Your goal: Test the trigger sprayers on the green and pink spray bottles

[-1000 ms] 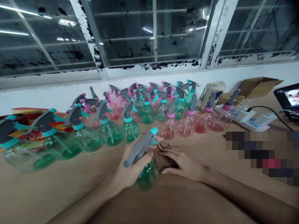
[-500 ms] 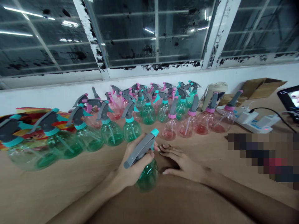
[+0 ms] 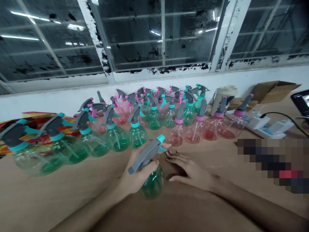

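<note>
My left hand [image 3: 137,167] is closed around the neck of a green spray bottle [image 3: 152,183], its grey head and turquoise nozzle tilted up to the right. A finger reaches toward the turquoise trigger. My right hand [image 3: 188,169] lies palm down on the table [image 3: 205,206] just right of that bottle, fingers stretched out and holding nothing. Beyond my hands stands a row of spray bottles: green ones with turquoise collars, such as a green bottle [image 3: 117,138], to the left, and pink ones with pink collars, such as a pink bottle [image 3: 176,137], to the right.
More spray bottles [image 3: 154,117] crowd behind the front row. A white power strip [image 3: 270,130] with plugs and a black cable lies at right, near a cream container [image 3: 223,96] and a cardboard box [image 3: 275,91]. Red-yellow packaging [image 3: 31,117] lies at left under the windows.
The camera view has shifted slightly. A finger of my left hand by the trigger looks more extended; the held bottle and my right hand stay almost in place.
</note>
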### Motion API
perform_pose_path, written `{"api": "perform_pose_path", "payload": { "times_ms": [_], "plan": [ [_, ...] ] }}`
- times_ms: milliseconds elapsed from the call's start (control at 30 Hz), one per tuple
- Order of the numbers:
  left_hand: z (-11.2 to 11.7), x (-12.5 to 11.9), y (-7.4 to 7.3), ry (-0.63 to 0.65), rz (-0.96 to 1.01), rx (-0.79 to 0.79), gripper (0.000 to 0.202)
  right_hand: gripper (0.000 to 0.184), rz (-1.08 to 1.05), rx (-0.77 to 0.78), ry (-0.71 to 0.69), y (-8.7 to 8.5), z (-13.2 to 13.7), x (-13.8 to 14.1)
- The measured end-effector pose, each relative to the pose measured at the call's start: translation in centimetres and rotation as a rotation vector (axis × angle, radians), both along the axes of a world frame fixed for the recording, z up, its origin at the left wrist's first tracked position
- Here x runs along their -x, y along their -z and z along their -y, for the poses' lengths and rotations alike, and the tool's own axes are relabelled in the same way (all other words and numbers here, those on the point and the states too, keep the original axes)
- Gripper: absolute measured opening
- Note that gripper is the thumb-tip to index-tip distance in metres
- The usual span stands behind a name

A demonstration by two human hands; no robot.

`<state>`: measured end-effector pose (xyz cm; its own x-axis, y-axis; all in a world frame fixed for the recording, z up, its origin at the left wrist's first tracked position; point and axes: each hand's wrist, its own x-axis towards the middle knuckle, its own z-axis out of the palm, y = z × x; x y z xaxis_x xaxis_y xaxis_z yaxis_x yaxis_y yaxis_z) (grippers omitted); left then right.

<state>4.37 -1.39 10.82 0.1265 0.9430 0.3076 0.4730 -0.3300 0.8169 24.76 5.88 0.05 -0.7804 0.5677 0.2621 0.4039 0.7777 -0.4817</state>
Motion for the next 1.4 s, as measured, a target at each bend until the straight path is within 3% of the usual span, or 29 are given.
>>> {"api": "perform_pose_path", "payload": {
  "times_ms": [133, 367, 600, 767, 1000, 1167, 1400],
  "plan": [
    [0.0, 0.0, 0.0, 0.052, 0.047, 0.033, 0.041, 0.066, -0.014, 0.002, 0.000, 0.1, 0.0, 0.0],
    [-0.1, 0.1, 0.4, 0.029, 0.063, 0.020, 0.041, 0.068, 0.022, -0.008, 0.005, -0.1, 0.0, 0.1],
    [-0.2, 0.0, 0.1, 0.124, 0.148, 0.008, 0.038, 0.066, -0.014, 0.010, 0.014, 0.1, 0.1, 0.1],
    [-0.3, 0.1, 0.2, 0.109, 0.152, 0.015, 0.031, 0.068, 0.014, 0.014, 0.019, 0.0, 0.1, 0.0],
    [-0.2, 0.7, 1.1, 0.020, 0.111, 0.032, 0.007, 0.067, 0.012, 0.005, 0.006, -0.2, 0.1, 0.1],
    [-0.2, 0.8, 1.2, -0.065, 0.053, 0.031, 0.013, 0.066, 0.005, 0.037, 0.009, -0.6, 0.3, 0.1],
    [-0.2, 0.2, 0.2, -0.009, 0.003, -0.004, 0.040, 0.067, -0.017, 0.039, 0.007, -0.2, 0.2, 0.1]
  ]
}}
